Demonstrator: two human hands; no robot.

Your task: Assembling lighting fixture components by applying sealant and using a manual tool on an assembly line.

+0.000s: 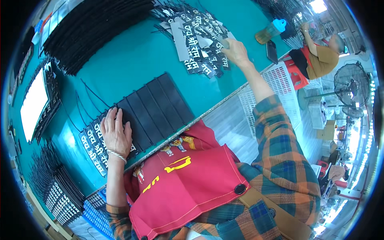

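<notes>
My left hand [117, 134] lies with fingers stretched out on a row of black strips with white lettering [93, 149]. Those strips lie beside plain black panels [154, 108] with thin cords across them, set side by side at the table's near edge. Farther off to the right, my right hand [236, 53] is at the edge of a loose heap of lettered black strips [195, 50]. Its thumb and fingers pinch a greyish strip, partly hidden by the hand. Some grey undersides show in the heap.
The green table [132, 54] carries a tall black stack [92, 30] at the far left and a white-topped stack [35, 106]. A blue-lidded bottle [269, 33] and a phone [272, 52] lie right. White crates [276, 84], a fan [352, 86] and a seated person [322, 60] are beyond.
</notes>
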